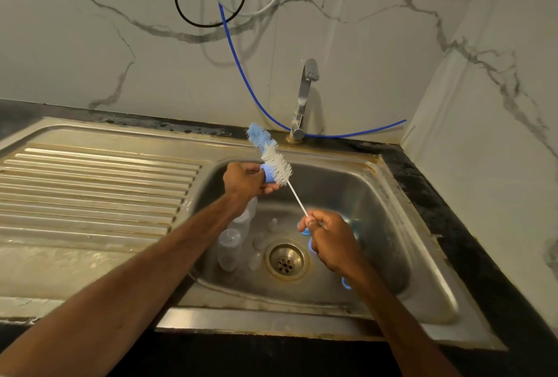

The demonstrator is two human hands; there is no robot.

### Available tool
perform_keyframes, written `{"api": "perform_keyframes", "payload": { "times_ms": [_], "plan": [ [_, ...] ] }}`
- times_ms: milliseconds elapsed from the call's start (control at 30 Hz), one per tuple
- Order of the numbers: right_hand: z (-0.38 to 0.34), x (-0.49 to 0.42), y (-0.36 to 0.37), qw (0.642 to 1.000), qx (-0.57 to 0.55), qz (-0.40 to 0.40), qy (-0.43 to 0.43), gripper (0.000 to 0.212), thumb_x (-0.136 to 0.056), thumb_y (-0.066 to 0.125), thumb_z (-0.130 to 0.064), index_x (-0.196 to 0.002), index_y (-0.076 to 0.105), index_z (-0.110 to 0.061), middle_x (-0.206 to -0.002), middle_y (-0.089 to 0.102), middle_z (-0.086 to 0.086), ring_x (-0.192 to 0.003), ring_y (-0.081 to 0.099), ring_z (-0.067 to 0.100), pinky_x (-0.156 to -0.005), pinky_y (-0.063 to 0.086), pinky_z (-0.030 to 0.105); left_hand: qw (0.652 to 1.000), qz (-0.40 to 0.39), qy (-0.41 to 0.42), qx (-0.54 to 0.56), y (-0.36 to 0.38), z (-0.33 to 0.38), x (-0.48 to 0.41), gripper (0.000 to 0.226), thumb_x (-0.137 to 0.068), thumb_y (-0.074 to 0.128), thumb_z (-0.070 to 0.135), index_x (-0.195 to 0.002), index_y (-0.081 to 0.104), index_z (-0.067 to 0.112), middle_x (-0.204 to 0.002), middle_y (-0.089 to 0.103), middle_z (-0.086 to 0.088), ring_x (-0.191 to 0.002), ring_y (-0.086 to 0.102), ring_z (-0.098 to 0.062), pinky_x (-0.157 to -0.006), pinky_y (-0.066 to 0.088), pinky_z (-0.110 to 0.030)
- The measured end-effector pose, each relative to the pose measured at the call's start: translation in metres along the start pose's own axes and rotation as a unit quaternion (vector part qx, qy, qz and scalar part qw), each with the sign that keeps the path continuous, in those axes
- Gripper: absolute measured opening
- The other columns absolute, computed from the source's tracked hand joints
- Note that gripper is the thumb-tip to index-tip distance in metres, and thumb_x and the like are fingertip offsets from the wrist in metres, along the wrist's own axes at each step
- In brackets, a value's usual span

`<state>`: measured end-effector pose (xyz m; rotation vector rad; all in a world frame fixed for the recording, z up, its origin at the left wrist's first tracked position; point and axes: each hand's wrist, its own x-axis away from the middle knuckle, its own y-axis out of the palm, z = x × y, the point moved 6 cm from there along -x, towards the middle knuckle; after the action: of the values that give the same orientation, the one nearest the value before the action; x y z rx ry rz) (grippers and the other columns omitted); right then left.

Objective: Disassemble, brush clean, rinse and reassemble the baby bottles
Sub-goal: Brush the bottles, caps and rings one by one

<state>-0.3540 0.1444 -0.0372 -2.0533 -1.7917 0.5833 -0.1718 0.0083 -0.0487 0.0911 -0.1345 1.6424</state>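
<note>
My left hand grips a small blue bottle ring above the sink basin. My right hand pinches the thin white handle of a bottle brush; its white and blue bristles lie against the ring and point up and left. In the steel sink lie clear bottle bodies, several clear teats near the drain, and blue rings partly hidden behind my right hand.
A chrome tap stands behind the basin, with a blue hose running past its base. The ribbed draining board lies to the left. A marble wall closes the right side and black countertop edges the sink.
</note>
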Motion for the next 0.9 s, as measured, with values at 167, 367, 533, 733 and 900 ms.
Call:
{"api": "perform_keyframes", "payload": {
  "times_ms": [167,367,533,733,900],
  "plan": [
    [-0.001,-0.002,0.002,1.0,0.002,-0.003,-0.001,0.032,-0.102,0.047,-0.011,-0.077,0.065,-0.017,-0.046,0.053,-0.021,-0.045,0.048,0.003,-0.056,0.036,0.021,0.999,0.012,0.035,0.021,-0.003,0.006,-0.002,0.034,-0.091,0.075,0.012,-0.125,0.071,0.009,-0.108,0.077,-0.01,-0.086,0.077,-0.019,-0.076,0.064,-0.03],
    [-0.009,-0.007,0.001,0.999,-0.031,0.006,-0.007,0.033,-0.103,0.046,-0.012,-0.077,0.065,-0.018,-0.043,0.049,-0.015,-0.039,0.045,0.003,-0.055,0.036,0.023,0.951,0.054,0.239,-0.188,0.002,0.03,0.02,0.017,-0.09,0.075,0.01,-0.107,0.08,0.011,-0.101,0.079,-0.003,-0.084,0.072,-0.006,-0.069,0.049,-0.006],
    [-0.006,0.001,0.002,1.0,-0.029,-0.007,0.002,0.032,-0.102,0.047,-0.013,-0.076,0.066,-0.018,-0.044,0.049,-0.013,-0.04,0.042,0.003,-0.052,0.036,0.023,0.927,0.089,0.285,-0.225,-0.001,0.035,0.021,0.021,-0.093,0.073,0.011,-0.113,0.073,0.006,-0.112,0.076,-0.008,-0.095,0.071,-0.011,-0.067,0.043,0.003],
    [-0.01,-0.002,-0.001,0.998,-0.049,-0.016,0.024,0.032,-0.103,0.045,-0.015,-0.078,0.066,-0.016,-0.047,0.044,-0.003,-0.041,0.039,0.011,-0.048,0.034,0.025,0.926,0.026,0.312,-0.213,0.008,0.038,0.03,0.083,-0.093,0.072,0.008,-0.158,0.022,0.002,-0.11,0.069,-0.003,-0.091,0.066,-0.008,-0.07,0.047,-0.003],
    [-0.004,0.002,-0.008,0.994,-0.075,-0.032,0.078,0.03,-0.105,0.042,-0.015,-0.085,0.064,-0.008,-0.053,0.039,0.003,-0.034,0.029,0.006,-0.038,0.024,0.016,0.927,0.055,0.293,-0.228,0.0,0.032,0.017,0.069,-0.099,0.061,0.009,-0.158,0.026,0.004,-0.105,0.069,-0.004,-0.092,0.063,-0.01,-0.085,0.048,-0.017]
  ]
}}
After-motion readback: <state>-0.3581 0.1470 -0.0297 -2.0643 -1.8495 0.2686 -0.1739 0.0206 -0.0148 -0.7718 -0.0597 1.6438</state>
